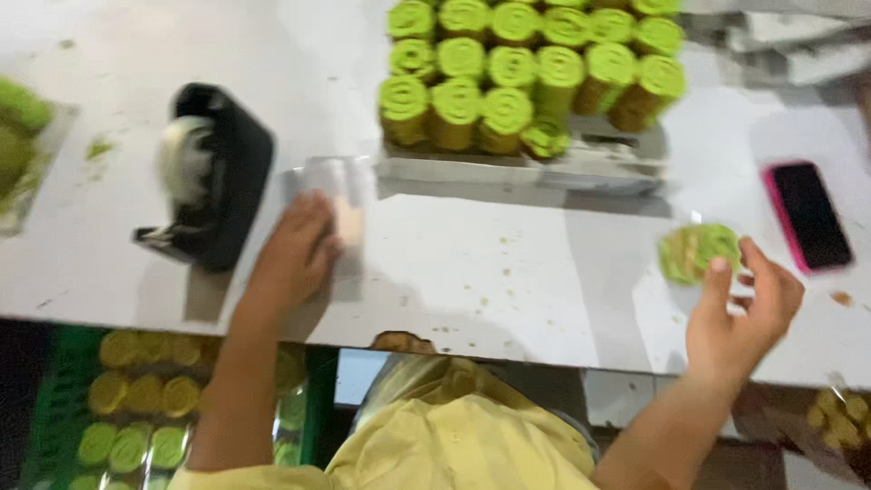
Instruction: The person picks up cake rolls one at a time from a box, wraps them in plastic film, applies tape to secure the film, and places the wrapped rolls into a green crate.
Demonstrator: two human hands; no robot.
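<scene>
Far left, at 9 o'clock on the white surface (508,263), a tray with green material (18,136) is cut off by the frame edge. Next, at about 10 o'clock, stands a black tape dispenser (213,172) with a pale roll mounted in it.

The left hand (295,254) lies just to the right of the dispenser, palm down and fingers spread flat. It presses on a clear plastic sheet (340,195) that extends away from the person toward 12 o'clock; its long axis appears to run from 6 to 12 o'clock, though blur prevents certainty. The hand is flat on the sheet, not closed around it.

At 12 o'clock, beyond the sheet, a white tray (544,172) carries rows of upright green-topped rolls (508,68), packed touching one another.

At 3 o'clock the right hand (739,308) is partly curled, thumb raised, with its fingertips on a single green spiral roll (699,252) shown face-on. Whether the roll is gripped or merely touched cannot be told. This roll lies well apart from the sheet, toward 3 o'clock of it, so the right hand is by far the nearer.

Far right, a pink-cased phone (807,216) lies flat, screen dark. Below the surface edge, a green crate of further rolls (136,408) is visible.
</scene>
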